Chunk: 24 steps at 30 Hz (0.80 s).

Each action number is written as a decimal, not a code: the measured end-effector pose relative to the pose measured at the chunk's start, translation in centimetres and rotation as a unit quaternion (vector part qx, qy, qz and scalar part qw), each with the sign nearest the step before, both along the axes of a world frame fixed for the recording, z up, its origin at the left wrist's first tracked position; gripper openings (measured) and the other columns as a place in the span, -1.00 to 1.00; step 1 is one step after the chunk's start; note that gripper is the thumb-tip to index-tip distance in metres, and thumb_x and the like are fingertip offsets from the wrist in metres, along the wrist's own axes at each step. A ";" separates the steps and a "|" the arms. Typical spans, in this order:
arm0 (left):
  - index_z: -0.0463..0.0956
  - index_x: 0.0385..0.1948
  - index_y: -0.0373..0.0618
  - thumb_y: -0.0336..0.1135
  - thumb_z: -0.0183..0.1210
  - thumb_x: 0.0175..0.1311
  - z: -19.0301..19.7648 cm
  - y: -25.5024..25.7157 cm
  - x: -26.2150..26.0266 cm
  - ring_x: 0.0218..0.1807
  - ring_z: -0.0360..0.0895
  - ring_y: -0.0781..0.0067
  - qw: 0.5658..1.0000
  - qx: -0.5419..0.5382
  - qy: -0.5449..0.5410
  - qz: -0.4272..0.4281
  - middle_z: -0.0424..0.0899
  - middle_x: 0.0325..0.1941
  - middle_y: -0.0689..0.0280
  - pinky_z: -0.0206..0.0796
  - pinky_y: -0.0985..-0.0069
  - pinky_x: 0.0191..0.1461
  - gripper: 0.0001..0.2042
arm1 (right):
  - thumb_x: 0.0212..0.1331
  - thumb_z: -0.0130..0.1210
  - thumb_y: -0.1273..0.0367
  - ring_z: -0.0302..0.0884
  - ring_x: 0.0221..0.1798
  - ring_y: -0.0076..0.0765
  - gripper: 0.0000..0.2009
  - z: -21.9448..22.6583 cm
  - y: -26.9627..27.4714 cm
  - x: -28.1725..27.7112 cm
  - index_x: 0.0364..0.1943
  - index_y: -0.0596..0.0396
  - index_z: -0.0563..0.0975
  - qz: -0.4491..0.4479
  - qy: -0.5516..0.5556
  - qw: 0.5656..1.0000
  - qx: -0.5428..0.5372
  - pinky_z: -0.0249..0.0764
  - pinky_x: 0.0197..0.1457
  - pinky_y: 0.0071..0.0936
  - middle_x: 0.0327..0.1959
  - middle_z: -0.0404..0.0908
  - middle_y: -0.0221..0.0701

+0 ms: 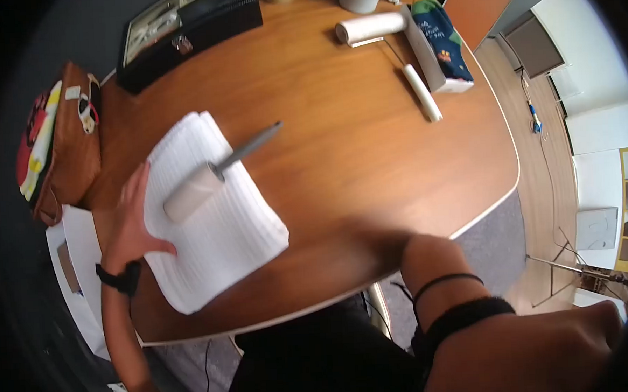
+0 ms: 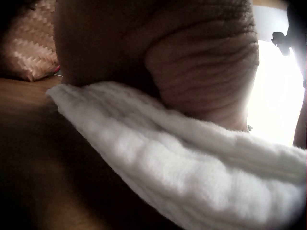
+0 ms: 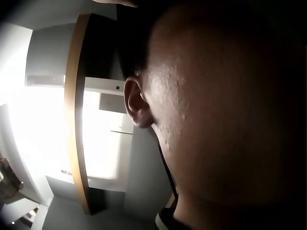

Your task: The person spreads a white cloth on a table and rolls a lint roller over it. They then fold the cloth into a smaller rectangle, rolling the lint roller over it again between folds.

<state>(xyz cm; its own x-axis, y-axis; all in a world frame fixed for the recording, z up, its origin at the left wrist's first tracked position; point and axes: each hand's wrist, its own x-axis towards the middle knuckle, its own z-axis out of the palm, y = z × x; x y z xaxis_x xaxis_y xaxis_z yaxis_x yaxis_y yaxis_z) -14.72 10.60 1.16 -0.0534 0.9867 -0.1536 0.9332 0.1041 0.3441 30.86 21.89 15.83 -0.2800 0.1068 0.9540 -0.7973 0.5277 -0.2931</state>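
Note:
A folded white towel (image 1: 222,252) lies on the table at the left in the head view. Across it rests a lint roller (image 1: 195,192) with a grey handle pointing to the back right. My left hand (image 1: 127,225) rests on the towel's left edge, thumb and fingers spread beside the roller. In the left wrist view that palm (image 2: 201,72) lies on the thick layered cloth (image 2: 158,158), its fingers hidden. Raised close to the head camera at the lower right is my right hand (image 1: 545,347), its fingers mostly out of sight; the right wrist view shows the side of a person's head.
A black case (image 1: 202,41) with a clasp stands at the back left, near a brown woven basket (image 1: 78,161) of cloths. Far right are a long-handled roller (image 1: 373,28) and an open box (image 1: 434,57) holding dark socks. A white bag (image 1: 79,269) stands beside the table.

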 end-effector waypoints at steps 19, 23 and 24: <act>-0.02 0.75 0.05 0.37 0.72 -0.41 -2.7 -1.2 -2.3 0.75 0.06 -0.21 0.996 0.080 -0.002 -0.043 0.15 0.77 0.01 -0.05 -0.07 0.76 0.53 | 0.20 0.46 0.43 0.63 -0.16 -0.29 -0.72 3.9 1.1 0.3 -0.04 0.25 0.71 -0.222 0.030 0.973 0.057 0.53 -0.06 -0.33 -0.18 0.71 -0.21; 0.01 0.75 0.03 0.29 0.74 -0.42 -3.9 -1.0 -3.2 0.73 0.10 -0.22 0.990 0.117 0.012 -0.077 0.18 0.75 0.00 -0.01 -0.06 0.74 0.51 | 0.19 0.46 0.43 0.63 -0.16 -0.30 -0.71 3.0 1.5 0.1 -0.04 0.25 0.71 -0.237 0.018 0.971 0.038 0.53 -0.06 -0.34 -0.19 0.71 -0.21; 0.01 0.75 0.03 0.29 0.74 -0.42 -4.5 -2.0 -2.4 0.73 0.10 -0.22 0.992 0.113 0.004 -0.059 0.18 0.75 0.00 -0.01 -0.06 0.74 0.51 | 0.19 0.46 0.43 0.63 -0.16 -0.30 -0.71 2.4 1.8 0.0 -0.04 0.26 0.71 -0.228 0.016 0.973 0.042 0.53 -0.07 -0.34 -0.19 0.71 -0.21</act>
<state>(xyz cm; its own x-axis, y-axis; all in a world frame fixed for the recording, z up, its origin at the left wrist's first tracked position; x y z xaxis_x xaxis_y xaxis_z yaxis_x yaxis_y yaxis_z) -17.15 8.61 -3.32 0.0636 0.9953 0.0725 0.9373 -0.0845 0.3382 30.86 23.71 18.25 -0.1914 0.1333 0.9724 -0.4837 0.8493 -0.2116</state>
